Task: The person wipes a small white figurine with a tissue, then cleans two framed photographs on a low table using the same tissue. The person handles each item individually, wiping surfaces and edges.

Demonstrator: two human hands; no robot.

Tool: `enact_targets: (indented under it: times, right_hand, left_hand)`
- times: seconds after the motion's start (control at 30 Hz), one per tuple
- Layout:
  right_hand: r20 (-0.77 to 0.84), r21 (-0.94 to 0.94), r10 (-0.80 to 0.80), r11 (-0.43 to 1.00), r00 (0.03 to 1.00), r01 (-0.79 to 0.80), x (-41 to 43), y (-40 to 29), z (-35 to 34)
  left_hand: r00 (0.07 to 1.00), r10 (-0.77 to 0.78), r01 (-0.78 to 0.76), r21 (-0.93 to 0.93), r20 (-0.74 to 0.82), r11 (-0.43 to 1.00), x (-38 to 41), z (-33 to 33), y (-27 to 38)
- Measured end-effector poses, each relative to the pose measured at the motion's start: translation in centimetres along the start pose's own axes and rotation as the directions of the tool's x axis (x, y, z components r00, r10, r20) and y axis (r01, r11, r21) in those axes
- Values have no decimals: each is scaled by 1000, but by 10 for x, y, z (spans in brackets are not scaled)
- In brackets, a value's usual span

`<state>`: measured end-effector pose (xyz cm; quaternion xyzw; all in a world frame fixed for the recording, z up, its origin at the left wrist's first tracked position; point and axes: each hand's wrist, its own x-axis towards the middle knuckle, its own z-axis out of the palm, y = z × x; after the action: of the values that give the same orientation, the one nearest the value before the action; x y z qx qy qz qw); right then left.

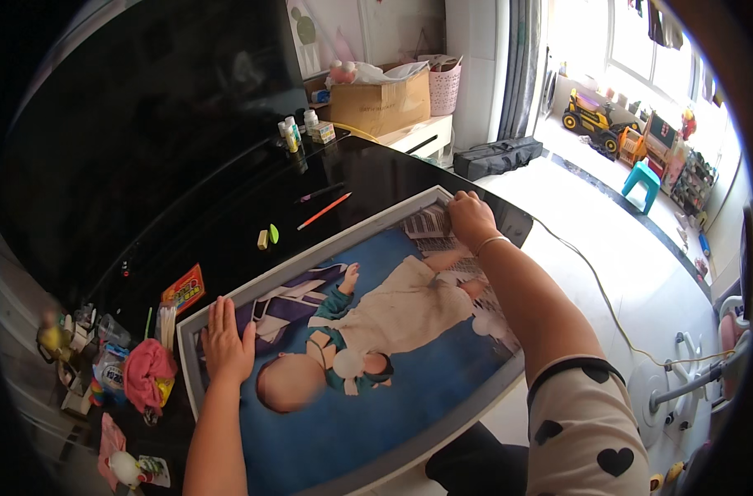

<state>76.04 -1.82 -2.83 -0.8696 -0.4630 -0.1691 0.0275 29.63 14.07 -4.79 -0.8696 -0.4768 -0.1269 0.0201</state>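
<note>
A large framed photo print (401,428) lies at a slant on the glossy black tabletop (240,204), its near edge reaching past the table's front. It shows a small child on a blue ground, inside a pale frame with a grey inner border. My left hand (226,341) rests flat on the frame's left part, fingers together, the thumb a little apart. At the frame's far right corner, my right hand (469,217) has its fingers bent over the border; whether they grip it is hidden.
Behind the frame lie an orange pencil (324,211), a dark pen (319,193) and an eraser (263,240). Small bottles (291,134) stand farther back. Cotton swabs (167,322) and a pink cloth (148,376) are at left. A cable (599,282) crosses the floor at right.
</note>
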Motion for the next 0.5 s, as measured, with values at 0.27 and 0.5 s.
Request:
enact_targets:
  times: [0.27, 0.5]
  right_hand:
    - [356, 921, 155, 110, 922, -374, -31, 22, -46]
    - [303, 945, -69, 155, 951, -289, -32, -52, -46]
  left_hand:
    - [999, -33, 33, -7, 1, 999, -1, -2, 1]
    - [1000, -11, 11, -13, -7, 1000, 1, 0, 8]
